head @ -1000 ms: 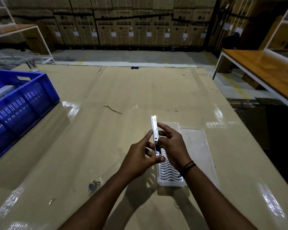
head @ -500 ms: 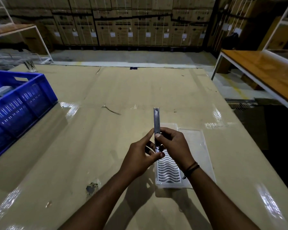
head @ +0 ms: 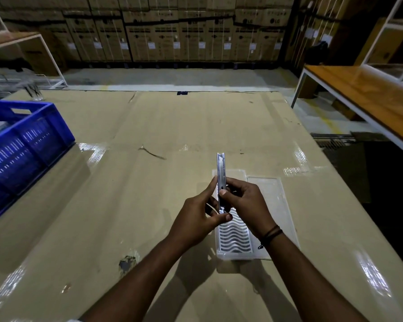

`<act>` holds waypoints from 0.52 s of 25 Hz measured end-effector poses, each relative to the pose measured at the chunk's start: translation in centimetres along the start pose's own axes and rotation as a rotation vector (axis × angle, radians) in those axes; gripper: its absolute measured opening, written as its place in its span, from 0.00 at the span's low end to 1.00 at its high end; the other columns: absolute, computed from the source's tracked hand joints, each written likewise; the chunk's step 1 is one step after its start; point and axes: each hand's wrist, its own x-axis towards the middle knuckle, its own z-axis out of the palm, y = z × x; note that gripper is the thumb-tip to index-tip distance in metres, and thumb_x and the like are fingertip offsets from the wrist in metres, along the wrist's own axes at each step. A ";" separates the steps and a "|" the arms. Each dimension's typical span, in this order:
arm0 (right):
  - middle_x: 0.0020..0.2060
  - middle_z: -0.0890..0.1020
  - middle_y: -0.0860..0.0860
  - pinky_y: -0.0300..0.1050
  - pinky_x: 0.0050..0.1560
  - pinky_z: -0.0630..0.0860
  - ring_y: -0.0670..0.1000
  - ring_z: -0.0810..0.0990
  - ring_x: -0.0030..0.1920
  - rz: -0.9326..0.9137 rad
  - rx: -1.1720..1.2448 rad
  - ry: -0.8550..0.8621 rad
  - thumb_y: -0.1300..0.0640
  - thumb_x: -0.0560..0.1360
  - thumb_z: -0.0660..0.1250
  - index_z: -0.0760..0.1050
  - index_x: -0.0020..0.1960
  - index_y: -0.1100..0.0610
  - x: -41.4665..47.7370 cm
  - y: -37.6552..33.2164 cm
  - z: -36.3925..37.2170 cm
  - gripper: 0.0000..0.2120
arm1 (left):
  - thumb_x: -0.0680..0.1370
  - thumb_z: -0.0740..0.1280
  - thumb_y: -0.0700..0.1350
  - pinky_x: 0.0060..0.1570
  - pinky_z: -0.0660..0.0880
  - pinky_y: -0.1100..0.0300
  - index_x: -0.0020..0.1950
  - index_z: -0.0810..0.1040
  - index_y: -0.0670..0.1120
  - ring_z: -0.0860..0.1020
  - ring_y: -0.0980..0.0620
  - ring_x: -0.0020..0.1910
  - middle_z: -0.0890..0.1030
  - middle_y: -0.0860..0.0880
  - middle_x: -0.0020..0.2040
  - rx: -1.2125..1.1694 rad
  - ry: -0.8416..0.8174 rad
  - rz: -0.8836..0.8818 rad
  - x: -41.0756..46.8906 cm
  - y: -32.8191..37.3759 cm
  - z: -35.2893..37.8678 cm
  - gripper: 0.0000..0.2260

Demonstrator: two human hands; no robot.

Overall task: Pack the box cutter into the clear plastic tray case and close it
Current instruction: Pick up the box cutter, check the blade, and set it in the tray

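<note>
Your left hand (head: 197, 219) and right hand (head: 244, 205) both pinch the box cutter (head: 221, 180), held upright above the tabletop (head: 149, 194), its tip pointing away from you. Clear plastic tray case (head: 235, 240) lies open directly beneath your hands, wavy-ribbed half near you, flat lid (head: 272, 198) folded out to the right. Blue crate (head: 26, 145) sits well apart, far left.

The stacked cardboard boxes (head: 219, 31) along the far wall are showing the LG logo; their white labels (head: 151, 46) are staying too small to read.
</note>
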 end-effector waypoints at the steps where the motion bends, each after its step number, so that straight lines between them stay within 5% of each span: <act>1: 0.45 0.86 0.61 0.57 0.52 0.84 0.57 0.87 0.44 -0.001 -0.004 -0.008 0.64 0.78 0.67 0.82 0.63 0.54 0.0 0.1 -0.1 0.16 | 0.72 0.79 0.49 0.44 0.83 0.58 0.82 0.57 0.61 0.82 0.61 0.37 0.82 0.55 0.41 -0.001 -0.005 -0.001 0.0 0.0 0.0 0.45; 9: 0.47 0.83 0.66 0.63 0.53 0.82 0.62 0.86 0.47 0.003 -0.049 -0.019 0.63 0.78 0.67 0.82 0.62 0.52 -0.3 1.0 -0.5 0.15 | 0.72 0.78 0.51 0.47 0.82 0.61 0.81 0.54 0.64 0.84 0.59 0.41 0.83 0.55 0.42 0.016 -0.044 -0.011 0.2 -0.7 0.7 0.46; 13: 0.39 0.84 0.61 0.62 0.50 0.83 0.58 0.86 0.40 0.020 -0.172 0.041 0.62 0.76 0.68 0.83 0.57 0.50 -0.4 1.5 -0.7 0.13 | 0.70 0.79 0.51 0.50 0.80 0.63 0.80 0.58 0.64 0.83 0.58 0.44 0.84 0.54 0.45 0.084 -0.059 -0.027 0.6 -1.3 1.2 0.45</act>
